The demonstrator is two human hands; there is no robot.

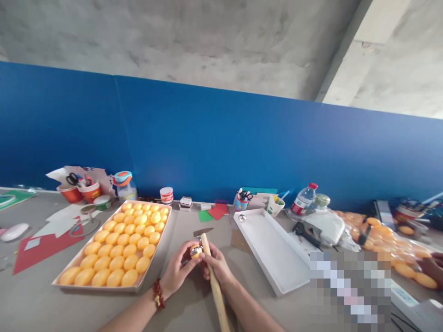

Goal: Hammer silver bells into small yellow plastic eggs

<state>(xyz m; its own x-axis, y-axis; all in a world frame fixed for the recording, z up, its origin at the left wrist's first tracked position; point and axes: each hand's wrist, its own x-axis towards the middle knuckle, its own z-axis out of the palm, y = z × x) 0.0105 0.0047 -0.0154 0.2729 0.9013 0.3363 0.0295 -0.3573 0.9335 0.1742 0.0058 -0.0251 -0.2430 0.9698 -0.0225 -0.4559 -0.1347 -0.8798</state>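
Grey tabletop beneath close-set hands, left around orange ball, right around hammer.

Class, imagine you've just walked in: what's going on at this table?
A person's left hand holds a small orange-and-silver round piece, while the right hand holds a hammer by its wooden handle. To the left lies a box with rows of orange balls. To the right, a white tray has one shiny piece in its far corner. Another person's hand shows at the right edge.
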